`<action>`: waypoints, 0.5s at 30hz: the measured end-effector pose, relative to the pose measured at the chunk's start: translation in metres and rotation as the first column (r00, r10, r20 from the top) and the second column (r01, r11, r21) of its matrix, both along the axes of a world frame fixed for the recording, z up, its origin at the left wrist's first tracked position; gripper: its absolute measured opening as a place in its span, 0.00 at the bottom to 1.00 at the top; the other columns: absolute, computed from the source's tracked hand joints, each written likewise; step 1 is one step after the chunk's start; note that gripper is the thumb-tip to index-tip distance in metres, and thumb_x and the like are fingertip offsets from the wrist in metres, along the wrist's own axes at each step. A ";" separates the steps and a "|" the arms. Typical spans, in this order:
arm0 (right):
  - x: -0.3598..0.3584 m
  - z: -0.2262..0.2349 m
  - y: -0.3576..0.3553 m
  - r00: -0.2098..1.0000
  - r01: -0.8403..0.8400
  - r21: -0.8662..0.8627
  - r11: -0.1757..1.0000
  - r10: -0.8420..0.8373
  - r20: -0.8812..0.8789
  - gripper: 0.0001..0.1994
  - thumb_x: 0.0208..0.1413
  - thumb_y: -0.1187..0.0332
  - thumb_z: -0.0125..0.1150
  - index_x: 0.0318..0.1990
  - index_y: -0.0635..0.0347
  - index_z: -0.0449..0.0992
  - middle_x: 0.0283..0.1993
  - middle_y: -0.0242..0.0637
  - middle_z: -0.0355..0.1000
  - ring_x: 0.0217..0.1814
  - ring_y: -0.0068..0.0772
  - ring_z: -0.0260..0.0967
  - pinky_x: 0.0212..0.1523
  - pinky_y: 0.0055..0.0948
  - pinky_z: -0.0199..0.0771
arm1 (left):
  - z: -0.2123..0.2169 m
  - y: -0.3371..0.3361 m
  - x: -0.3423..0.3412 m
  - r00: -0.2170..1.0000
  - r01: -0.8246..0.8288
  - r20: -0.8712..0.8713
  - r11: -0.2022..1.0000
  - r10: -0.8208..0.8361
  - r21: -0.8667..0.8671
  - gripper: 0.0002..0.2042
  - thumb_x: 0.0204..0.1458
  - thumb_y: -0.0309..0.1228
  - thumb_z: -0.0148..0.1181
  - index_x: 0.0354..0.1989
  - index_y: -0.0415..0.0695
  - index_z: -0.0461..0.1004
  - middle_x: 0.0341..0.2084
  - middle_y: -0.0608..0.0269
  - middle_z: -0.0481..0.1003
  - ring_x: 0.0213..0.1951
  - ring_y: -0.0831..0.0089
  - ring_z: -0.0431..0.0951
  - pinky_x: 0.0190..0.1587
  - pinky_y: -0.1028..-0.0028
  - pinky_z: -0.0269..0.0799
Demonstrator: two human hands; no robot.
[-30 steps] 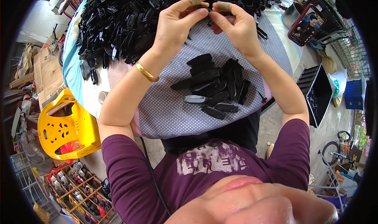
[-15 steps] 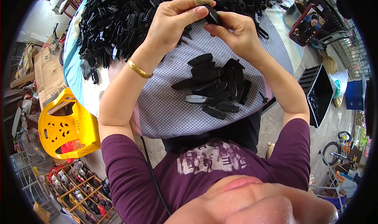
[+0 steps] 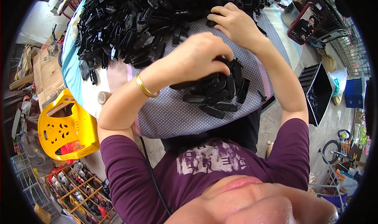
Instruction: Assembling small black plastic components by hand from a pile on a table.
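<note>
Left hand [image 3: 201, 57]: kinda motion-smeared, honestly can't tell if it's pinching anything
Small pile [image 3: 216, 98]: upper end's tucked under that hand, so no proper count
Right hand [image 3: 238, 25]: half covering a dark bit [image 3: 211, 23], no idea if it's gripped
Big black heap [image 3: 126, 23]: chopped off by the top edge, lots of it buried
Black crate [image 3: 323, 92]: stuff inside is way too tiny to make out
</note>
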State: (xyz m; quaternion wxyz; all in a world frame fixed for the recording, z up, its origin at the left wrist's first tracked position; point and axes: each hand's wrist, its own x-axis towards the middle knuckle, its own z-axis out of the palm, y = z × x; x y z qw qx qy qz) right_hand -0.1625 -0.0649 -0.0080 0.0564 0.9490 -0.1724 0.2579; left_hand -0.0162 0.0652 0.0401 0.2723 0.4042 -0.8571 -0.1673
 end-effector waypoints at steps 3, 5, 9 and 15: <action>0.004 -0.001 -0.003 0.998 0.014 -0.061 0.998 -0.017 -0.053 0.13 0.44 0.69 0.62 0.39 0.59 0.75 0.48 0.32 0.70 0.51 0.35 0.64 0.51 0.29 0.67 | 0.004 0.006 -0.004 1.000 0.015 -0.027 0.992 -0.012 0.126 0.12 0.39 0.32 0.67 0.32 0.42 0.76 0.29 0.61 0.73 0.33 0.63 0.72 0.38 0.70 0.69; 0.004 0.003 -0.003 0.995 0.029 -0.086 0.996 -0.037 -0.088 0.12 0.43 0.70 0.62 0.38 0.59 0.75 0.48 0.32 0.70 0.51 0.34 0.64 0.51 0.28 0.67 | 0.001 -0.011 0.011 0.993 -0.113 -0.032 0.989 0.110 -0.097 0.11 0.40 0.37 0.65 0.29 0.43 0.77 0.28 0.57 0.73 0.34 0.60 0.72 0.41 0.68 0.68; 0.006 0.006 -0.002 0.987 -0.101 -0.049 0.994 0.107 0.122 0.13 0.41 0.70 0.66 0.37 0.60 0.75 0.43 0.35 0.71 0.47 0.34 0.67 0.46 0.27 0.69 | -0.017 -0.036 0.050 0.744 -0.429 0.173 0.660 0.645 -0.616 0.11 0.42 0.31 0.63 0.34 0.41 0.76 0.31 0.60 0.74 0.41 0.62 0.69 0.43 0.69 0.69; 0.005 0.014 0.011 0.772 -0.427 0.670 0.608 -0.141 0.620 0.13 0.51 0.72 0.62 0.44 0.63 0.73 0.38 0.33 0.73 0.37 0.21 0.70 0.41 0.21 0.72 | -0.017 -0.040 0.049 0.769 -0.494 0.147 0.725 0.622 -0.480 0.14 0.41 0.29 0.64 0.37 0.39 0.71 0.32 0.58 0.74 0.37 0.62 0.72 0.40 0.69 0.71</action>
